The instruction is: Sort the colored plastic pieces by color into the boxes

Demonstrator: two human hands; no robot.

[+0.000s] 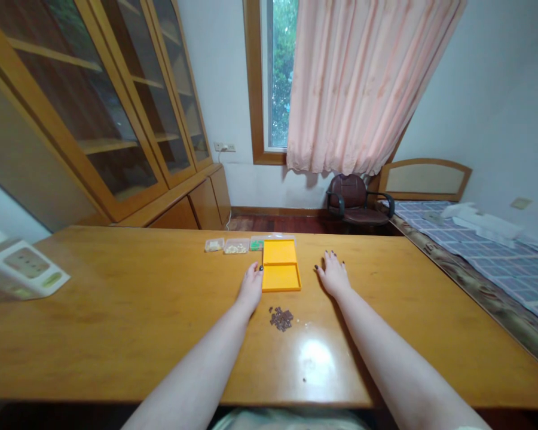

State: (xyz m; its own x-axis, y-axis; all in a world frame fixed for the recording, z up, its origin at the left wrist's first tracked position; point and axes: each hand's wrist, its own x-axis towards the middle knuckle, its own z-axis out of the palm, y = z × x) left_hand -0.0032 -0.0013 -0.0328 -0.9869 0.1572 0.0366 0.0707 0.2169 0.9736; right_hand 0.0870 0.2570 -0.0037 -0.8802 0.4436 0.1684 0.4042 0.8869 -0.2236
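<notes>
A yellow hinged box (281, 278) lies on the table with its lid (280, 251) folded back, away from me. My left hand (250, 289) grips the box's left edge, thumb on the rim and fingers mostly hidden at its side. To the right of the box, my right hand (335, 275) rests on the tabletop with fingers spread, holding nothing. Between my forearms is a small pile of dark brown pieces (281, 319), a short way in front of the box. One tiny dark piece (303, 380) lies alone nearer to me.
Behind the box stand clear plastic containers: one with pale pieces (214, 245), another with cream pieces (236, 246), and one with green pieces (256, 243). A white-and-clear container (24, 269) is at the table's left. Beyond the table are a chair (354, 200) and a bed (475, 239).
</notes>
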